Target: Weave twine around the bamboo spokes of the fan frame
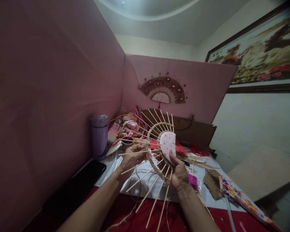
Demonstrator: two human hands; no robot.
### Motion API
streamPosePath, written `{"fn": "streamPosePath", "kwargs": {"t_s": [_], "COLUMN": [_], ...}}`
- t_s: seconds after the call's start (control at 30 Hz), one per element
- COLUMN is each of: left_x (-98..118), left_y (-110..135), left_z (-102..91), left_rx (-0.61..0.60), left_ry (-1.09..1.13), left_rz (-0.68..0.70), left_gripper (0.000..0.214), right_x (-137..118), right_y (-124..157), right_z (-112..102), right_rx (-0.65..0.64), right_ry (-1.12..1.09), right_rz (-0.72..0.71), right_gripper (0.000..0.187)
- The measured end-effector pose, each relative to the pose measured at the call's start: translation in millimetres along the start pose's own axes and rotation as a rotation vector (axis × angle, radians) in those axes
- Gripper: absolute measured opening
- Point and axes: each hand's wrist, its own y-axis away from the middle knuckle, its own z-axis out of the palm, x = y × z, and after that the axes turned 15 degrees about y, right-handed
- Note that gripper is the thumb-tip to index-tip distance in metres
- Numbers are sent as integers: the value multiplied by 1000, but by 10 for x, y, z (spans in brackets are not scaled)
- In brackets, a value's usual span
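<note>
A half-made fan (168,143) of thin wooden sticks stands tilted in front of me, its sticks spreading leftward from a half-round white piece with pink spots. Twine (156,168) is wound in an arc across the sticks. My right hand (180,172) grips the half-round piece at its lower end, thumb on the front and the other fingers behind. On the fan's left, my left hand (134,154) is closed in a pinch at the twine beside the arc, its fingertips partly hidden by sticks. Loose twine hangs below and trails over the red cloth.
A purple bottle (99,137) and a black phone (93,170) are on the left. Behind the fan lie a roll of tape (127,143), ribbons (132,127) and brown cardboard (203,130). A finished fan (165,90) hangs on the pink panel. Loose sticks (200,160) lie right.
</note>
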Motion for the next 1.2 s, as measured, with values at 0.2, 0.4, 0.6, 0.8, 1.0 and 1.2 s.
{"fn": "streamPosePath", "kwargs": {"t_s": [0.2, 0.4, 0.6, 0.8, 1.0, 1.2], "left_x": [-24, -8, -11, 0, 15, 18], "left_y": [-11, -41, -106, -103, -103, -103], "left_z": [-11, 2, -42, -43, -50, -93], "left_rx": [26, 59, 136, 166, 182, 132], "left_ry": [-25, -127, -101, -96, -97, -120], "left_rz": [51, 157, 252, 287, 327, 309], "left_gripper": [23, 26, 31, 31, 28, 24], "right_x": [-1, -6, 20, 15, 22, 23], "right_y": [-2, 19, 29, 48, 62, 57], "right_z": [-8, 14, 13, 39, 46, 33], "right_rx": [-5, -8, -61, -99, -127, -169], "right_ry": [16, 43, 72, 116, 147, 176], "right_rz": [0, -8, -12, 4, 20, 34], "right_gripper": [23, 21, 18, 17, 17, 23]}}
